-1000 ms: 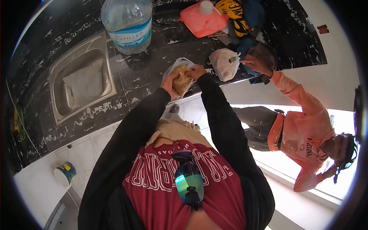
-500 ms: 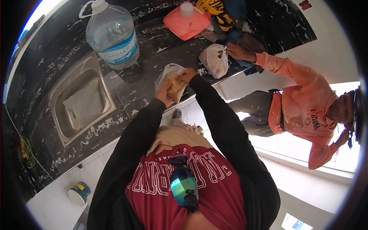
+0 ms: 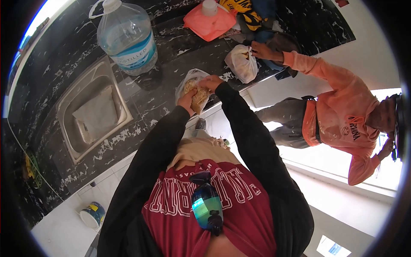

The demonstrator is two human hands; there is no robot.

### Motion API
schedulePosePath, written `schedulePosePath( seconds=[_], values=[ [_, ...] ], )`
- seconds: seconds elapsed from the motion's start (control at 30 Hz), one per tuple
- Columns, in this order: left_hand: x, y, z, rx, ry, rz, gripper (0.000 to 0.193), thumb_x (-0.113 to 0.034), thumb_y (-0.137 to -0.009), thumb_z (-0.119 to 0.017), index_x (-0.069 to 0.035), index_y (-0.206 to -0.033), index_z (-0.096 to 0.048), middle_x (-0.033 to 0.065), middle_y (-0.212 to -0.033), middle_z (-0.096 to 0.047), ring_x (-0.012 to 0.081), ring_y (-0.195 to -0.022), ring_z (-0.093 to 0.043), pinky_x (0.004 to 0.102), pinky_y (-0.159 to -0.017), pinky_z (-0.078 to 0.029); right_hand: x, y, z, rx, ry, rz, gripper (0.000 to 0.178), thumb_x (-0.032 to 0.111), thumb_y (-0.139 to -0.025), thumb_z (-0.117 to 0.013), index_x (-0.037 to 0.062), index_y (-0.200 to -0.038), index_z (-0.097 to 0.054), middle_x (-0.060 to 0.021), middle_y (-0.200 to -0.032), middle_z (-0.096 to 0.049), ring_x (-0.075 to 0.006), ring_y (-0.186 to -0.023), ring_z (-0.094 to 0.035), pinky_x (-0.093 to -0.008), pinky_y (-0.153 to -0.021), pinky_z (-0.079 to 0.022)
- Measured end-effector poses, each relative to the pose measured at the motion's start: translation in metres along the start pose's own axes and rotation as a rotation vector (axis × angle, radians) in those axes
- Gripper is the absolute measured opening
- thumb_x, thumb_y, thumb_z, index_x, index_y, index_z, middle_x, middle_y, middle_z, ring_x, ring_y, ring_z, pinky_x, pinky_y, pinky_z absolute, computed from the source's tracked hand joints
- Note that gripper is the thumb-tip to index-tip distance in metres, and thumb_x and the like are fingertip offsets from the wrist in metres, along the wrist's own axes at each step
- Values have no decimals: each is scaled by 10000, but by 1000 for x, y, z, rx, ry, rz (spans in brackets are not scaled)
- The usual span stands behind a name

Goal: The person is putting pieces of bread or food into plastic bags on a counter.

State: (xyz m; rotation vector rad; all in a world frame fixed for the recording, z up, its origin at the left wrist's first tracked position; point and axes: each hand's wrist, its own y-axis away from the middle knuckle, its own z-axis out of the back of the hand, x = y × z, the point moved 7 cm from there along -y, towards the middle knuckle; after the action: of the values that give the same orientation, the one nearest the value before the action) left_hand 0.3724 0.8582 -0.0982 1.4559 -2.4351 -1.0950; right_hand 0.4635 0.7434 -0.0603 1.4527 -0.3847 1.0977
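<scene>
At the counter's front edge I hold a clear plastic bag [image 3: 199, 104] of pale tan, crumbly-looking contents. My left hand [image 3: 187, 101] grips its left side, with the thumb over the front. The fingers of my right hand [image 3: 212, 82] are pinched at the upper right of the bag, near its opening. The exact kind of food or material inside is too small to tell. Just right of it, a knotted white plastic bag [image 3: 242, 66] with rounded contents sits on the counter, and a co-worker's hand [image 3: 262, 50] is at its top.
A large clear water jug [image 3: 130, 47] stands behind a steel sink [image 3: 68, 136] on the black marbled counter [image 3: 147, 96]. Farther back are a pink plastic bag [image 3: 205, 28], a white cup [image 3: 209, 7] and piled clothes [image 3: 261, 17]. A co-worker [image 3: 338, 111] stands at right; a bucket [image 3: 92, 215] is low left.
My left thumb has moved up across the front of the bag, and my right fingers have come closer to it. The view has shifted slightly. The co-worker's hand remains at the white bag.
</scene>
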Motion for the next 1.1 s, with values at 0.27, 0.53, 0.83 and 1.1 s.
schedulePosePath(
  seconds=[0.27,0.53,0.83,1.1],
  values=[
    [-5,11,-6,37,-106,-53,416,-311,-971,-546,-67,-1301,-476,103,-1263,-573,270,-1164,-570,451,-972,-468,17,-6,0,-284,784,390,235,240,-686,-747,59,-835,-729,-136,-754,-686,-245,-738,-671,-361,-684,-532],
    [-5,25,-1,-39,-156,42,421,-362,-983,-501,-98,-1310,-478,88,-1287,-568,283,-1199,-542,549,-976,-410,6,-20,4,-165,423,418,270,205,-648,-741,93,-894,-747,-159,-785,-698,-259,-753,-695,-351,-694,-537],
    [-15,23,0,25,-105,-131,395,-226,-923,-635,-30,-1246,-522,112,-1181,-616,260,-1063,-625,414,-901,-515,4,-6,-6,-73,398,320,250,73,-679,-739,53,-923,-687,-50,-722,-651,-119,-664,-597,-278,-615,-490],
    [-13,6,22,-146,-135,-168,412,-227,-911,-659,-3,-1232,-530,126,-1158,-619,248,-1022,-642,382,-863,-538,-3,-12,-20,-18,195,291,161,118,-725,-720,41,-862,-684,-66,-698,-636,-121,-698,-602,-283,-631,-490]
  ],
)
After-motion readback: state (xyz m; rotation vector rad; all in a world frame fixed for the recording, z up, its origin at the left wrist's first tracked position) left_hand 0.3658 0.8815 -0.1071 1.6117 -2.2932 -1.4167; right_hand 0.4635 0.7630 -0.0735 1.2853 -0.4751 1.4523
